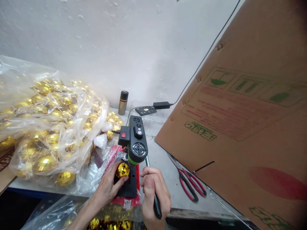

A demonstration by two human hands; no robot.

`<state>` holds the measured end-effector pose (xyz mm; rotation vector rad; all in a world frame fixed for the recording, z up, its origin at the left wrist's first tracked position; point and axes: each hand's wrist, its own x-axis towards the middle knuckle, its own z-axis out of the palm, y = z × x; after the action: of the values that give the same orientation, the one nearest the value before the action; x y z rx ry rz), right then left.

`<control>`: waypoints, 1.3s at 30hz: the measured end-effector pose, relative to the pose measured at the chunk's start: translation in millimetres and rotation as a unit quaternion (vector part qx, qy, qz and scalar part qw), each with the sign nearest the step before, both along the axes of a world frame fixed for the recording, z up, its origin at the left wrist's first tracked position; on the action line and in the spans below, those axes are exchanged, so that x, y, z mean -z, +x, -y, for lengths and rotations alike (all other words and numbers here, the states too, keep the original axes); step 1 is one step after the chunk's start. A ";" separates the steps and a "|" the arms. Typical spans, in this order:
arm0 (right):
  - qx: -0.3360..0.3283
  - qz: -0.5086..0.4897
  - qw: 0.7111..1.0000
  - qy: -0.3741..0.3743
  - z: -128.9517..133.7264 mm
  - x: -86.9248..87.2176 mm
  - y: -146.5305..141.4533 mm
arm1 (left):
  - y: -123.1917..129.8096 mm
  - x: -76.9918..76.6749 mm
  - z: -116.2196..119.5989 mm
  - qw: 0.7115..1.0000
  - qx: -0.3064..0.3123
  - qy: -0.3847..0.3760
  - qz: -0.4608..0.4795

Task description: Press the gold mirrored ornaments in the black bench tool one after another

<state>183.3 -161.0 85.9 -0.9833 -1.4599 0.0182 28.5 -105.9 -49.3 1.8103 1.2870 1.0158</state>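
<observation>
Fingers of the left hand [106, 185] curl around a gold mirrored ball [122, 170] at a small black bench machine [138, 137], the thumb against the near side and the other fingers along the left, spread only as wide as the ball they hold. The ball sits above the machine's dark base plate [127, 191], just near and left of the green-banded end of the overhanging head; whether ball and head touch cannot be told. Being round, the ball shows no long axis and points no particular way. The left hand is the nearer one, in contact with it; the right hand [155, 191] is apart, to the right. Its fingers are closed around a black grip [157, 207] in line with a metal rod [147, 161], the long axis running from far to near, the grip's free end pointing near and slightly right. The machine's head lies lengthwise from far to near.

Red wrapping [115, 200] spreads beneath the base. To the left, clear plastic bags [52, 127] bulge with more gold balls. A capped cylinder [123, 103] stands upright at the far side, by a black power adapter [161, 104]. Red-and-black-handled scissors [181, 182] lie right of the right hand, beside a large carton [230, 127].
</observation>
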 end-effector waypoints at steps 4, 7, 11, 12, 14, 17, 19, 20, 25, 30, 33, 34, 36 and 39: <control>0.017 -0.034 0.999 -0.021 -2.0 -6.4 -4.4 | 2.8 -3.9 -2.9 1.000 0.006 0.006 0.000; 0.030 -0.058 0.998 -0.017 -4.4 -14.3 -8.0 | 3.3 -5.8 -2.3 1.000 0.006 0.002 0.000; 0.029 -0.062 0.998 -0.016 -5.8 -22.5 -9.0 | 5.1 -7.6 -1.7 1.000 0.002 0.000 0.002; 0.028 -0.060 0.998 -0.017 -5.8 -23.6 -8.6 | 5.2 -8.4 -2.7 1.000 -0.004 -0.002 0.005; 0.026 -0.056 0.998 -0.016 -5.9 -24.7 -7.9 | 3.6 -11.2 -7.0 1.000 -0.013 -0.016 0.012; 0.025 -0.051 0.998 -0.014 -6.4 -24.4 -7.1 | -2.7 -17.5 -17.2 0.996 -0.002 -0.076 0.046; 0.023 -0.049 0.998 -0.014 -6.7 -23.3 -7.0 | -7.7 -21.5 -23.7 0.990 0.013 -0.117 0.080; 0.022 -0.048 0.999 -0.013 -6.7 -22.7 -7.0 | -9.9 -23.0 -26.0 0.987 0.018 -0.130 0.094; 0.023 -0.050 0.998 -0.019 -5.2 -19.6 -6.8 | -14.7 -24.2 -24.5 0.988 0.042 -0.122 0.079; 0.020 -0.043 0.999 -0.012 -5.4 -21.0 -5.9 | -13.0 -21.9 -13.4 0.998 0.039 -0.039 0.002; 0.019 -0.038 0.999 -0.009 -5.9 -21.5 -5.5 | -10.9 -16.2 -4.0 0.999 0.041 0.000 -0.025; 0.019 -0.037 0.999 -0.009 -5.8 -21.2 -5.4 | -9.5 -12.3 0.5 0.998 0.042 0.016 -0.032; 0.017 -0.036 0.999 -0.012 -5.3 -19.8 -5.2 | -5.1 -1.8 11.3 0.997 0.042 0.055 -0.044; 0.015 -0.036 0.999 -0.018 -4.0 -17.3 -4.7 | 4.1 15.0 27.5 0.992 0.030 0.111 -0.058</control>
<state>178.6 -157.0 103.2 -1.0229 -1.3821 0.0576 32.7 -133.4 -64.3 2.0905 1.2203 1.0684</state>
